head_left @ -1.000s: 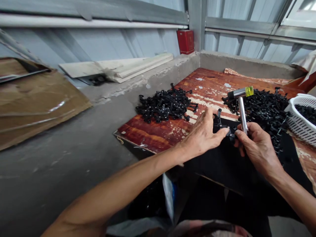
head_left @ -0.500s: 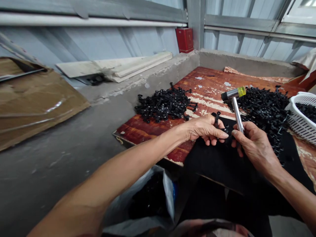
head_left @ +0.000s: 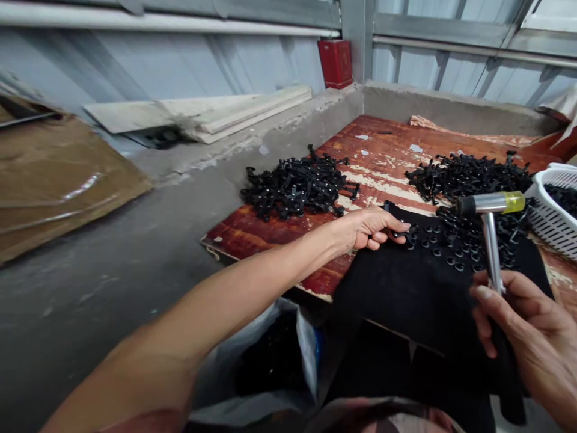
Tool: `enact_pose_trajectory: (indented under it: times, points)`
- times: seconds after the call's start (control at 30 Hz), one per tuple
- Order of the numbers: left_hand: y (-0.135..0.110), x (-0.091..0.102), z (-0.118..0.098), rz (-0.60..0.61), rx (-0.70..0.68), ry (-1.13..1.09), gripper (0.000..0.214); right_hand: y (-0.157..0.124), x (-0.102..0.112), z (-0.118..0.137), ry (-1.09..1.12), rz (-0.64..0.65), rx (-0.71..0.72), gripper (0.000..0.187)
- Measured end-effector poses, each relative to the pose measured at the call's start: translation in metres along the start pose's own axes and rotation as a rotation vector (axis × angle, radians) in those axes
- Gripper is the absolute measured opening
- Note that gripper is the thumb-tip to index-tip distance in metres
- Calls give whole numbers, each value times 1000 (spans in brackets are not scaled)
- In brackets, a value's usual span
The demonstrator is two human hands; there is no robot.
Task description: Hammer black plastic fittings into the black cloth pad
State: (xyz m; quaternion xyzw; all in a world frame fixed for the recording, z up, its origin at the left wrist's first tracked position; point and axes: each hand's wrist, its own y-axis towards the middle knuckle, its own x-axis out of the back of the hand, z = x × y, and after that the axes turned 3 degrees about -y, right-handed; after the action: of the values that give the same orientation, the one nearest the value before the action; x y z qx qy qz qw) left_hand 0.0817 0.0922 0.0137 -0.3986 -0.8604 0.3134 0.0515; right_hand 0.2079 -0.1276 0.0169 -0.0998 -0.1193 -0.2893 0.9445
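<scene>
Left hand (head_left: 376, 231): right of centre in the frame, thumb and fingers pinched on a small black part (head_left: 411, 237), mostly hidden by the fingers; the tight grip probably suits so small a piece.
Right hand (head_left: 523, 337): lower right, fingers curled round the handle of a hammer (head_left: 493, 255).
Hammer: head up, clear of the mat, black end leftward and yellow end rightward; held this way, it seems kept ready without getting in the left hand's way.
Black mat (head_left: 406, 294): over the table's (head_left: 252, 231) near edge, likely as a work surface; small round pieces (head_left: 449, 260) lie spread on it, perhaps to be picked singly.
Heaps: a left pile (head_left: 295, 189) at centre and a right pile (head_left: 487, 171) beside the white basket (head_left: 556, 219), presumably apart to avoid mixing.
</scene>
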Motion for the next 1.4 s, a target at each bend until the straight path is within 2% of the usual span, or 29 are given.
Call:
enact_pose_trajectory:
  times: [0.13, 0.27, 0.47, 0.73, 1.03, 1.17, 1.27, 1.4]
  points:
    - [4, 2, 1, -29, 26, -12, 26, -10, 8, -22, 71, -30, -110, 45]
    - [4, 2, 1, -55, 33, 4, 22, -13, 13, -37, 116, -42, -154, 44]
    - [4, 0, -1, -52, 64, 24, 20, -14, 13, -41, 160, -49, -219, 48]
    - [4, -1, -2, -36, 62, 23, 22, -15, 20, -55, 192, 8, -261, 48]
    - [7, 1, -1, -56, 66, 44, 20, -17, 14, -50, 181, 6, -263, 46]
    - [6, -1, -1, -70, 63, 49, 21, -17, 17, -49, 119, 24, -190, 44]
    - [5, -5, -2, -87, 71, 68, 22, -13, 21, -47, -18, 58, -96, 47]
    - [5, -9, -2, -114, 70, 101, 25, 0, 20, -39, -332, 37, 158, 55]
